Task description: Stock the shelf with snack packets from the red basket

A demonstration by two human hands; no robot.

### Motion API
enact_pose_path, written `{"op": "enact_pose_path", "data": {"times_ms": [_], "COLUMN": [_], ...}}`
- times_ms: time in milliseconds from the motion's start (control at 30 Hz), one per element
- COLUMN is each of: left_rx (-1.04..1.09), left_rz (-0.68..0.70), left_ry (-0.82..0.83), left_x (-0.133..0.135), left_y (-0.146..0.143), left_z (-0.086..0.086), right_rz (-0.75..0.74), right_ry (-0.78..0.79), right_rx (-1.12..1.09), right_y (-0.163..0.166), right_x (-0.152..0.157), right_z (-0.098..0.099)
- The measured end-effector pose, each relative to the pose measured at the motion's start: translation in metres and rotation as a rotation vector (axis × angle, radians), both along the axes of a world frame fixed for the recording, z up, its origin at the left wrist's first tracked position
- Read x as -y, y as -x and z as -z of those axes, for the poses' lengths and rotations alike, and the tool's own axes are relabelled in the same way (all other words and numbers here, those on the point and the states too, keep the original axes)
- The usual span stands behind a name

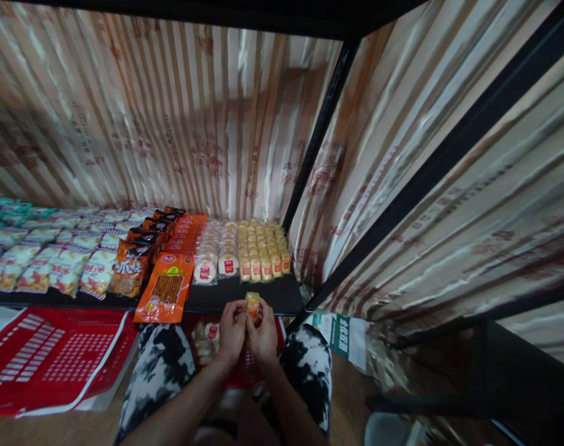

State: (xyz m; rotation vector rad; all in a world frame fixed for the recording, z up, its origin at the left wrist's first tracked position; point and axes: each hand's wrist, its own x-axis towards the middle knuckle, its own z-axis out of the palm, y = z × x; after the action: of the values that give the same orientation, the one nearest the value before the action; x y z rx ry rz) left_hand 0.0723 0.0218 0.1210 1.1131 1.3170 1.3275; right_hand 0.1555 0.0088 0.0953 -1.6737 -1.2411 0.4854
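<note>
Both my hands meet just in front of the black shelf [216,298]. My left hand [231,332] and my right hand [264,337] pinch one small yellow snack packet [252,305] between their fingertips, held upright. Right behind it on the shelf stand rows of the same small yellow packets [263,248]. Beside those lie round white cakes in clear wrap [213,257] and long orange packs [167,288]. A red basket with more packets [206,342] sits between my knees, partly hidden by my hands.
Many white, brown and green snack bags [54,257] fill the shelf's left part. Red plastic baskets [49,359] lie on the floor at the left. Black shelf posts [319,130] and striped shiny curtains [425,186] close in the back and right side.
</note>
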Motion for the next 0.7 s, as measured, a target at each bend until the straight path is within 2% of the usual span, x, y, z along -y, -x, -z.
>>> {"op": "enact_pose_path", "data": {"times_ms": [133, 267, 700], "left_rx": [0.000, -0.011, -0.044], "left_rz": [0.020, 0.015, 0.079], "left_ry": [-0.033, -0.055, -0.121], "left_x": [-0.010, -0.020, -0.049], "left_y": [-0.003, -0.007, -0.006], "left_z": [-0.006, -0.005, 0.020], "right_rz": [0.020, 0.041, 0.046], "right_ry": [-0.031, -0.059, -0.100], "right_rx": [-0.006, -0.007, 0.038], "right_y": [-0.002, -0.003, -0.002], "right_x": [-0.015, -0.032, -0.067], "right_z": [-0.006, -0.007, 0.009]}}
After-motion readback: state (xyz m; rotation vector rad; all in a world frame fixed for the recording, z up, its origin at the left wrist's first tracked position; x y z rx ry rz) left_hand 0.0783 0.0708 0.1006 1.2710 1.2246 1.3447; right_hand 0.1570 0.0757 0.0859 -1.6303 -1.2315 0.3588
